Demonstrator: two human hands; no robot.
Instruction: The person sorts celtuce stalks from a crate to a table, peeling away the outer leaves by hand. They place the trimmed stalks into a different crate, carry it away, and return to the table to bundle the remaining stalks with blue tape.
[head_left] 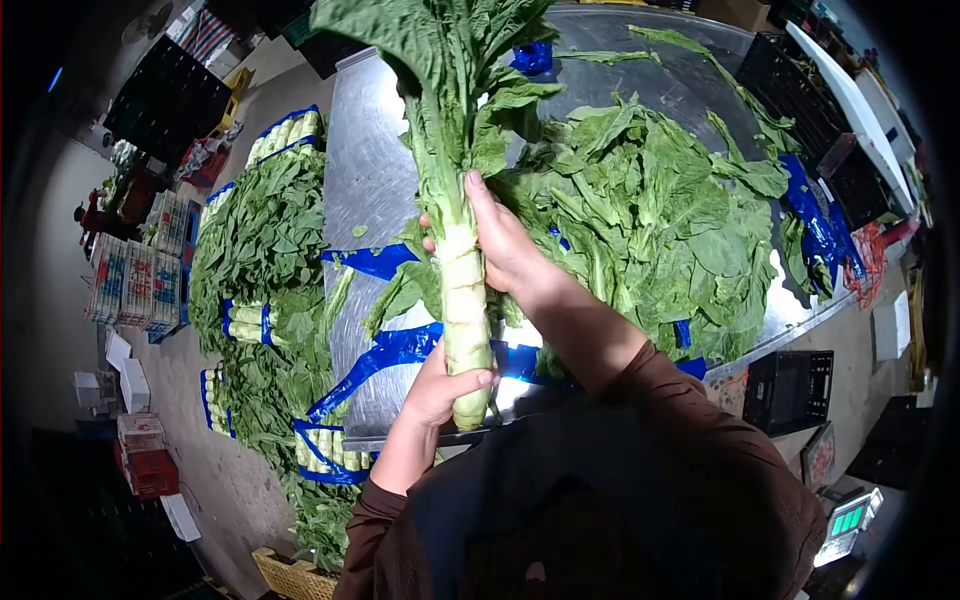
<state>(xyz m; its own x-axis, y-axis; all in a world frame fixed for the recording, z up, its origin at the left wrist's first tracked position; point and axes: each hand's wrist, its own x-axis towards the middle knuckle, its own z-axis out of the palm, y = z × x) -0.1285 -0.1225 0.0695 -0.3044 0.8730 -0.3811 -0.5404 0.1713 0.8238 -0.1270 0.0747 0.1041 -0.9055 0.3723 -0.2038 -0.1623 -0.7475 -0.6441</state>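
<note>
A celtuce (463,300) with a pale peeled-looking stem and a leafy green top is held in front of me over the metal table (365,160). My left hand (437,385) is closed around the thick lower end of the stem, thumb across its front. Higher up, where the leaf stalks begin, my right hand (500,235) wraps round the same celtuce. Blue tape strips (385,360) lie on the metal behind the stem. To the right of my right hand spreads a big heap of loose green leaves (650,210).
Bundles of celtuce (250,320) bound with blue tape are stacked along the table's left side. Black crates (790,390) stand on the floor at right, near a scale with a lit display (848,522). Stacked cartons (135,285) are at far left, a yellow basket (290,578) at bottom left.
</note>
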